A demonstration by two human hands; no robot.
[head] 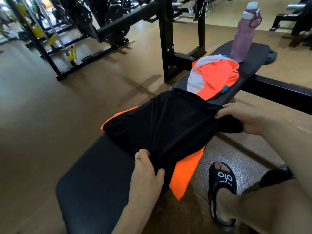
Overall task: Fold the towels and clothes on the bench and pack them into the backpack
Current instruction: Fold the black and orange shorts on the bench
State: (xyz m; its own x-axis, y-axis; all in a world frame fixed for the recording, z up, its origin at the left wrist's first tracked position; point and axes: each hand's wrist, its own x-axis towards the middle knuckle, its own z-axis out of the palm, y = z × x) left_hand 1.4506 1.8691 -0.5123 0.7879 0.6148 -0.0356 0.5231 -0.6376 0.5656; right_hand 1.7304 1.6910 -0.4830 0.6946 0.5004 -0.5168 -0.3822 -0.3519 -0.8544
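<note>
- Looking down from the head camera, the black garment (162, 122) lies across the dark padded bench (94, 181) and covers most of an orange piece (185, 173); only an orange edge at the far left and a flap hanging off the near side of the bench show.
- The left hand (146, 168) grips the near edge of the black garment, thumb on top; the other fingers are under the cloth and hidden.
- The right hand (244, 117) holds the right end of the same garment, where it reaches past the bench edge; its fingers curl over the fabric, and the palm is partly hidden by it.
- Farther along the bench lies a loose pile of orange and white clothes (214, 76), with a small teal part; I cannot tell how many pieces it holds.
- Behind the pile a purple water bottle (243, 34) stands upright at the far end of the bench.
- At the lower right a foot in a black sandal (221, 188) stands on the floor, partly cut by the knee.
- Gym racks in the background are blurred.
</note>
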